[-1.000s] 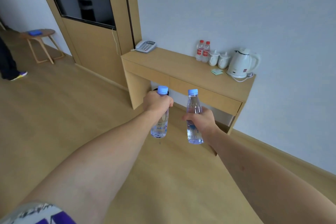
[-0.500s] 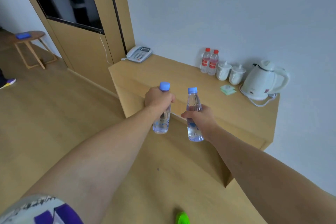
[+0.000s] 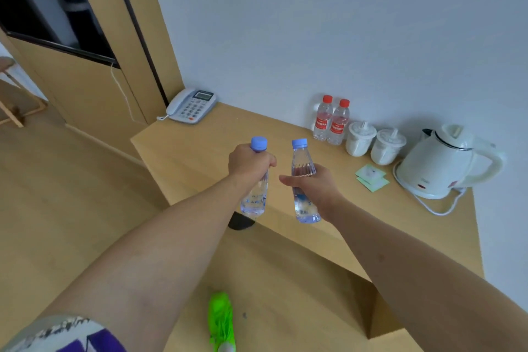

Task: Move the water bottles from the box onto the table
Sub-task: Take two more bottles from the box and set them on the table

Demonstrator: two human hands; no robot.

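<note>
Your left hand grips the neck and shoulder of one blue-capped water bottle, fingers curled round it just below the cap. The bottle hangs upright over the front edge of the counter, clear of the surface.

Your right hand grips a second blue-capped bottle round its middle, thumb pointing toward the left hand. This bottle stands upright in the air over the counter's front part. The two bottles are near each other but apart.

On the counter, along the wall:
- A telephone sits at the far left corner, its cord running up the wooden panel beside it.
- Two red-capped bottles stand side by side, touching or nearly so.
- Two white lidded cups stand just to the right of those bottles.
- A white electric kettle stands on its base at the right end, with its cord looped in front of it.
- Green sachets lie flat between the cups and the kettle, toward the front.

A green shoe shows on the wooden floor at the lower edge of the view. A dark round object lies partly hidden under the counter edge; you cannot tell what it is.
</note>
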